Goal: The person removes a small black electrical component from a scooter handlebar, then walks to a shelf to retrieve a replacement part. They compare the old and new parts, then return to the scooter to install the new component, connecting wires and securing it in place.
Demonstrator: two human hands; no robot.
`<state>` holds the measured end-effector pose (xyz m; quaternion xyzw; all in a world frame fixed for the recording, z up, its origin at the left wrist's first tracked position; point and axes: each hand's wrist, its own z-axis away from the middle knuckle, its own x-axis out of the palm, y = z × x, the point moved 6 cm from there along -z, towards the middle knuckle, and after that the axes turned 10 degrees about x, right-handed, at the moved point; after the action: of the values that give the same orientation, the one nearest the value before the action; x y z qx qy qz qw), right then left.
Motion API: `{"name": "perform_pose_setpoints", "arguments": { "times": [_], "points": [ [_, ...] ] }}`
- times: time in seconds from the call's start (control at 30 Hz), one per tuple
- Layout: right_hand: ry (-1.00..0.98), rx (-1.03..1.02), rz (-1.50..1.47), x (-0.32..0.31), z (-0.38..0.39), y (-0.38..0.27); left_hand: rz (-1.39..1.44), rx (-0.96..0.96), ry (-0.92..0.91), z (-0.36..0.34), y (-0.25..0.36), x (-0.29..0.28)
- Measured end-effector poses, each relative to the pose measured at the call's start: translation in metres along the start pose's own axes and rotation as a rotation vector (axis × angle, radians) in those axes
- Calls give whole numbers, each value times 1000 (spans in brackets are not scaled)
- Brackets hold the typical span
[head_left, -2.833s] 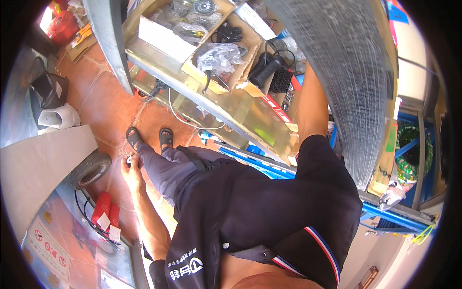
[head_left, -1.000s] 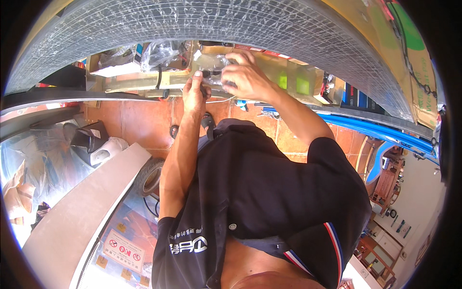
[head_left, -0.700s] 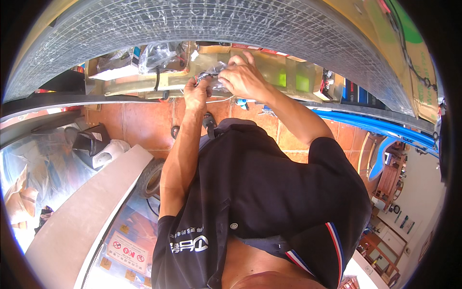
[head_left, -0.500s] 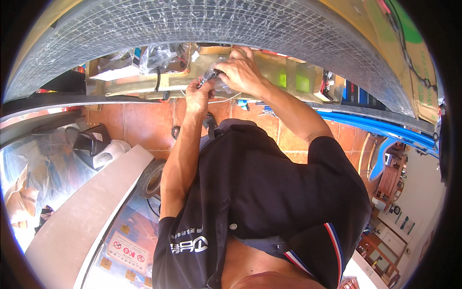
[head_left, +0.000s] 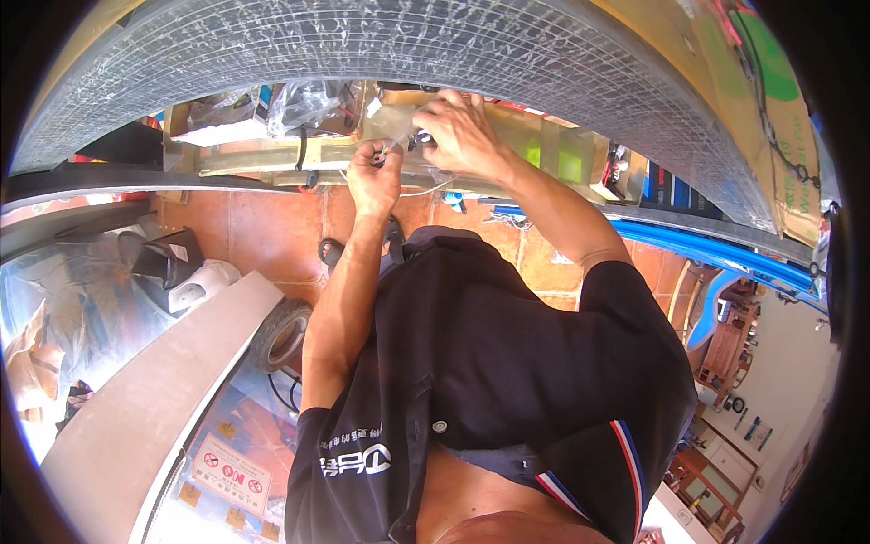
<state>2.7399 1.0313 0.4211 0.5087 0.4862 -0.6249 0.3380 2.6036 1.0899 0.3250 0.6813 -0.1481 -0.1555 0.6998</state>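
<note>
My left hand (head_left: 373, 181) is closed, its fingertips pinching thin coloured wire ends (head_left: 381, 156). To its right, my right hand (head_left: 460, 134) is curled round a crumpled clear plastic bag (head_left: 433, 160). A small dark part (head_left: 420, 140) shows at its fingertips, too small to name; whether it lies inside the bag I cannot tell. A pale cable (head_left: 426, 191) droops below both hands. Both hands are over a long tray-like shelf (head_left: 249, 161) wrapped in clear film.
A wide dark shelf edge (head_left: 408, 45) with a grid pattern arches above my hands. Left of them lie crumpled clear plastic bags (head_left: 304, 107) in an open box. A blue bar (head_left: 716, 252) runs along the right. A small wheel (head_left: 283, 335) stands at lower left on terracotta tiles (head_left: 263, 227).
My hands have drawn apart; a gap now shows between them. Coloured wire ends have come into view at my left fingertips, while the bag stays by my right hand.
</note>
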Motion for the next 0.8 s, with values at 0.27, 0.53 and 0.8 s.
{"name": "perform_pose_setpoints", "arguments": {
  "times": [0.27, 0.53, 0.8],
  "points": [
    [1, 21, -409, -23, 6, 22, -2, -75, 32, -5, -15, -4],
    [18, 179, -1296, -3, 14, 72, 303, -180, 36, 6, -6, -2],
    [-28, 131, -1397, 0, 13, 74, 304, -122, -76, 14, 1, -11]
  ]
}}
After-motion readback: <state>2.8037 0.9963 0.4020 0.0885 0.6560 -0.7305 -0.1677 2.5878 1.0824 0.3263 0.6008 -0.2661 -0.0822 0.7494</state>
